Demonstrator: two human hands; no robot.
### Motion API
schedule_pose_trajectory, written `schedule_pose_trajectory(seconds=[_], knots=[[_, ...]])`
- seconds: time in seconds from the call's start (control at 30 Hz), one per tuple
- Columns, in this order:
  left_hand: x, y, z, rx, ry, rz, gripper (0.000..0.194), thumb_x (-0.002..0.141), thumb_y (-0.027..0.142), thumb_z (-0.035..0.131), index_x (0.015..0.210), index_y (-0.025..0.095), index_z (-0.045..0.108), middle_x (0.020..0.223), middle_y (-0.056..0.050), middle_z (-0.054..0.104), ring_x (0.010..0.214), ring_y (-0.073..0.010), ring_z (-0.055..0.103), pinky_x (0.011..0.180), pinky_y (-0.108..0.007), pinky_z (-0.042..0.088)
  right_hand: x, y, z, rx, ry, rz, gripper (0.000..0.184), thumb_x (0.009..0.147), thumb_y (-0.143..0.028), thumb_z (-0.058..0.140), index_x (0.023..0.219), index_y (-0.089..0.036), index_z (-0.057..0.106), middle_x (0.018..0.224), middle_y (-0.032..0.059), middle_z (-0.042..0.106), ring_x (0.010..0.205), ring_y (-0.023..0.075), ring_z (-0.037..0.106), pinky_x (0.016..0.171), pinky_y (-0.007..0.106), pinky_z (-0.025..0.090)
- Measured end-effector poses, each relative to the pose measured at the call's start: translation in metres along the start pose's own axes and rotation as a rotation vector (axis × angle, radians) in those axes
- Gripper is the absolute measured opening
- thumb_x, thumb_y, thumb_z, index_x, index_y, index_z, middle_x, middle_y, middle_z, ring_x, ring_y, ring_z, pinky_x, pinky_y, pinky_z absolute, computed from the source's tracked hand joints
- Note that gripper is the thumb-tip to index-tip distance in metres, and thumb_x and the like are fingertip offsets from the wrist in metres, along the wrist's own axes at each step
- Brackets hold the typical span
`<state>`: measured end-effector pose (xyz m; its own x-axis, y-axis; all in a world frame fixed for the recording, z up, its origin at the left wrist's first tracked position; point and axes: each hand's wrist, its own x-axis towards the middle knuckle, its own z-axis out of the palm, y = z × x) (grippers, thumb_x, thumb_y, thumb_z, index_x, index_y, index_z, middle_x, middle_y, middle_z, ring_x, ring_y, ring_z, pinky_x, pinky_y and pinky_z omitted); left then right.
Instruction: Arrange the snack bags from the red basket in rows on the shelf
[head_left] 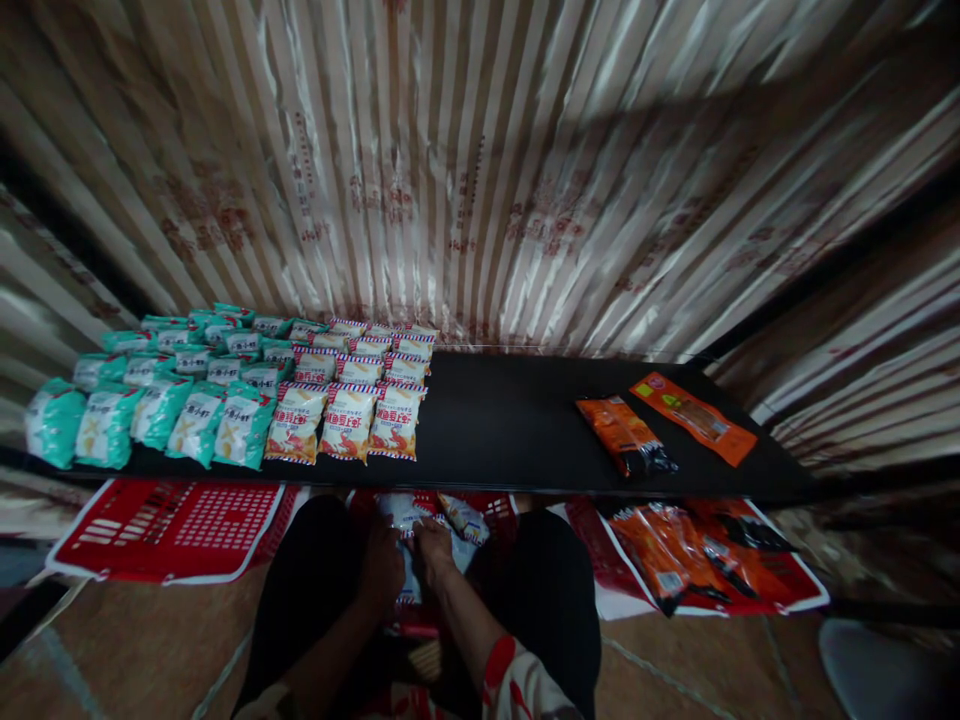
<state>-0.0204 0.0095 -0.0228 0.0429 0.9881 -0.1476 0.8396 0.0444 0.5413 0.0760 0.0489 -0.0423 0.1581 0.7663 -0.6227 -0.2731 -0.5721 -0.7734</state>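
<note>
Both hands are low between my knees, over a red basket [504,503] that holds several snack bags. My left hand [384,562] is closed on the edge of a pale snack bag [397,506], its fingertips partly hidden. Close beside it, my right hand [433,547] has its fingers bent around the bags. Another snack bag [463,518] leans just right of that hand. Ahead on the black shelf [495,420] stand rows of white-and-orange snack bags [349,422] with striped tops, next to rows of teal snack bags [196,422].
On the shelf's right lie an orange-and-black packet [626,435] and a flat orange packet [694,418]. Beneath the shelf are a red basket [172,525] at left and another red basket [795,590] at right holding orange packets [660,550]. A striped curtain [480,180] hangs behind.
</note>
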Motion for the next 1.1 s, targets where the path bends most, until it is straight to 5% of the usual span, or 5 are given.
schedule_pose_trajectory(seconds=[0.17, 0.37, 0.5, 0.73, 1.1], knots=[[0.003, -0.004, 0.002, -0.171, 0.153, -0.082, 0.044, 0.075, 0.008, 0.039, 0.116, 0.003, 0.054, 0.13, -0.02, 0.049, 0.124, -0.0268, 0.042, 0.106, -0.042, 0.032, -0.016, -0.005, -0.005, 0.153, 0.107, 0.052, 0.013, 0.057, -0.019, 0.065, 0.059, -0.021, 0.052, 0.05, -0.0051, 0.055, 0.046, 0.01, 0.053, 0.052, 0.022, 0.046], [0.006, 0.0, -0.012, -0.513, 0.159, -0.281, 0.035, 0.075, 0.012, 0.04, 0.104, 0.01, 0.059, 0.123, -0.014, 0.056, 0.121, -0.0236, 0.046, 0.106, -0.039, 0.029, -0.037, -0.006, -0.022, 0.249, 0.142, 0.052, 0.018, 0.051, -0.022, 0.07, 0.062, -0.018, 0.057, 0.049, -0.0055, 0.055, 0.045, 0.0085, 0.051, 0.049, 0.02, 0.044], [0.004, 0.006, -0.02, -0.654, 0.094, -0.387, 0.026, 0.077, 0.02, 0.043, 0.096, 0.013, 0.06, 0.111, -0.012, 0.062, 0.112, -0.0233, 0.053, 0.099, -0.035, 0.037, -0.051, -0.007, -0.036, 0.288, 0.144, 0.029, 0.026, 0.049, -0.027, 0.073, 0.069, -0.017, 0.059, 0.047, -0.0056, 0.056, 0.042, 0.0083, 0.05, 0.045, 0.02, 0.041], [-0.003, 0.013, -0.016, -0.889, -0.177, -0.541, 0.046, 0.076, 0.056, 0.049, 0.089, 0.013, 0.06, 0.07, -0.009, 0.067, 0.06, -0.0217, 0.065, 0.047, -0.027, 0.046, -0.077, -0.017, -0.044, 0.289, 0.111, -0.011, 0.03, 0.049, -0.033, 0.076, 0.07, -0.017, 0.061, 0.057, -0.0012, 0.063, 0.049, 0.0118, 0.058, 0.047, 0.021, 0.044], [-0.017, 0.022, -0.033, -1.261, -0.295, -0.594, 0.049, 0.071, 0.055, 0.061, 0.093, 0.011, 0.059, 0.08, -0.011, 0.068, 0.067, -0.0181, 0.065, 0.051, -0.023, 0.048, -0.106, -0.017, -0.043, 0.265, -0.041, 0.005, 0.041, 0.045, -0.04, 0.078, 0.074, -0.015, 0.063, 0.061, -0.0013, 0.063, 0.052, 0.0099, 0.057, 0.053, 0.02, 0.045]])
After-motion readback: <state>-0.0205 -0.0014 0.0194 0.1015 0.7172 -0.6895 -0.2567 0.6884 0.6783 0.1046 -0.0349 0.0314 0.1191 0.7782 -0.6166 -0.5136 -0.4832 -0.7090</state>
